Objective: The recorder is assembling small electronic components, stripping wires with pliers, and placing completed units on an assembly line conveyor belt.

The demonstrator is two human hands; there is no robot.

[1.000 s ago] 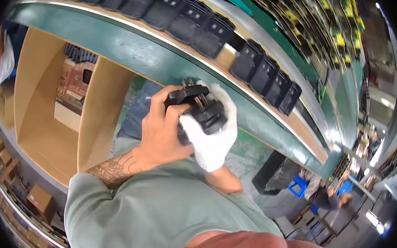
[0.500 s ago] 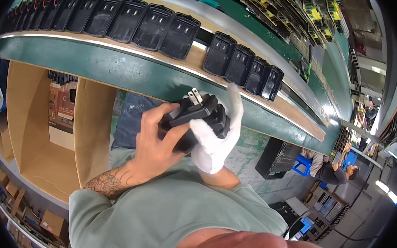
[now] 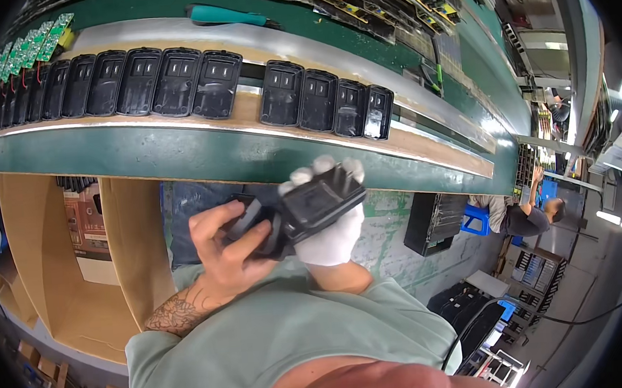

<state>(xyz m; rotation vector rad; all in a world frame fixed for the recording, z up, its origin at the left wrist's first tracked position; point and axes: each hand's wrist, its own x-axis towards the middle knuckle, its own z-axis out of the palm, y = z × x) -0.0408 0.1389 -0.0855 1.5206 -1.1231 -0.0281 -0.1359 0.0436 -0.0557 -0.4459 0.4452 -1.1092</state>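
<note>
My bare left hand [image 3: 227,254] is closed around black plastic pieces [image 3: 249,220], blurred by motion, so their number is hard to tell. On my right hand [image 3: 332,241] is a white glove, its fingers curled around a black plastic housing [image 3: 319,202] that lies tilted across the palm, a recessed face upward. Both hands are close together, in front of the bench edge. Beyond them, a row of open black charger housings [image 3: 175,81] leans along a wooden strip, with a gap in the row and several more housings [image 3: 317,100] to its right.
The green bench edge [image 3: 106,147] runs across in front of me. To the left stands an open cardboard box [image 3: 70,312]. A teal-handled tool [image 3: 230,14] and green circuit boards [image 3: 16,56] lie farther back. Another person [image 3: 532,214] sits far right near a blue stool [image 3: 476,220].
The two hands have moved slightly apart. The piece with metal plug prongs no longer shows its prongs; a housing now lies in the gloved palm, turned face up. The view has shifted.
</note>
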